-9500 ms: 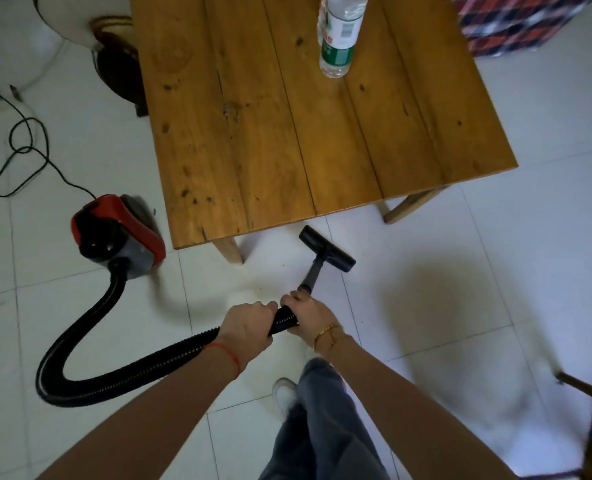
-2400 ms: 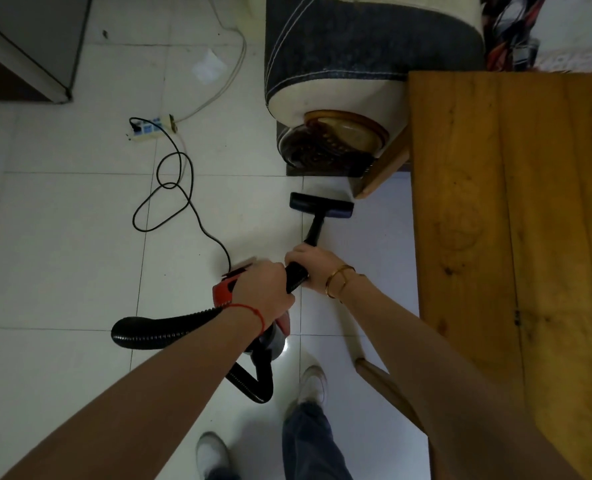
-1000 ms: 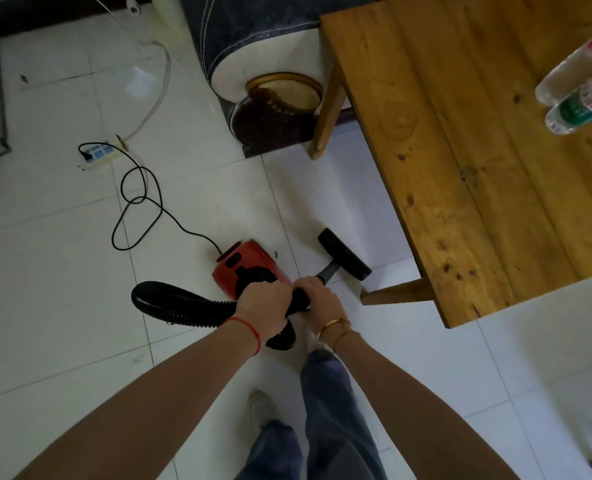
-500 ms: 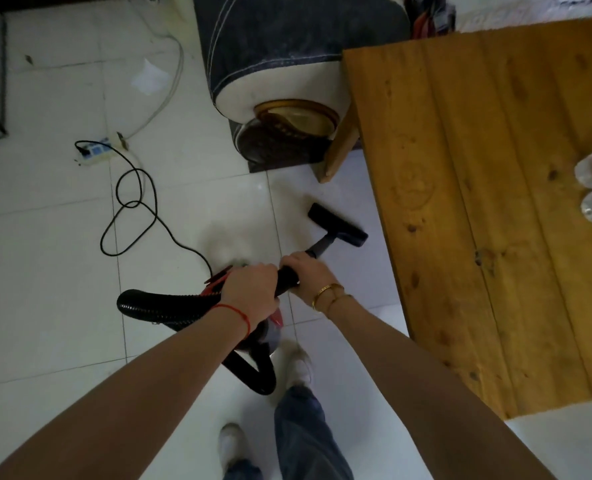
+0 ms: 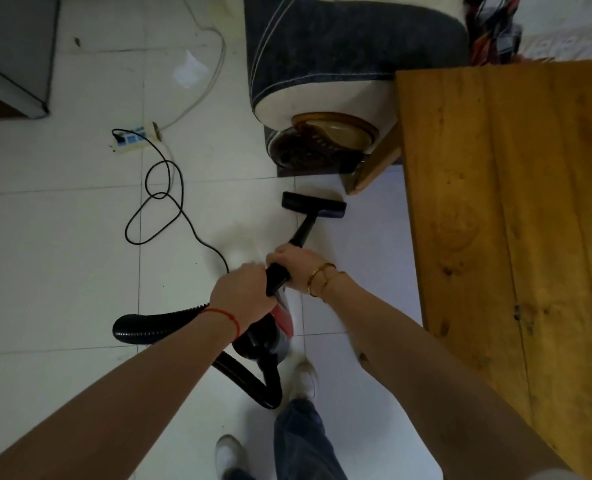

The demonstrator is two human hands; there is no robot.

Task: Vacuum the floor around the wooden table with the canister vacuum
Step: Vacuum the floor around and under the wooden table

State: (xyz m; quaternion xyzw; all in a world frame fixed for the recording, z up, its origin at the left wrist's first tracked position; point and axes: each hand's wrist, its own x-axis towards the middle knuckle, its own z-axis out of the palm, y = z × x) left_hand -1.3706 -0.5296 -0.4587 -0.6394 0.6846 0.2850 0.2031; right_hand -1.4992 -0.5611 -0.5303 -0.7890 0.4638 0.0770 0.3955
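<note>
A: Item one, wooden table [image 5: 516, 237]. Taken as landmark. Status of the hands?

B: Left hand [image 5: 240, 294], fingers wrapped round the ribbed hose [image 5: 156, 325] end, left of table edge. Right hand [image 5: 292, 266], curled round the black wand [image 5: 303, 232] just ahead of it. Both gripping, neither spread.

A: Item two, floor nozzle [image 5: 313, 205]?

B: Flat on white tile, just beside the near table leg [image 5: 370, 171], left of the tabletop.

A: Item three, canister vacuum [image 5: 266, 336]?

B: Red and grey, directly under the hands, left of table's long edge, close to the feet.

A: Hazards, judged?

B: Likely knock of nozzle against table leg or armchair base [image 5: 318, 147] beyond it if pushed further. Possible trip on canister or on hose loop by the shoes. Power cord [image 5: 164, 199], looped further left of table, running to a power strip [image 5: 135, 137]; risk of snagging or yanking the plug if canister dragged away.
</note>
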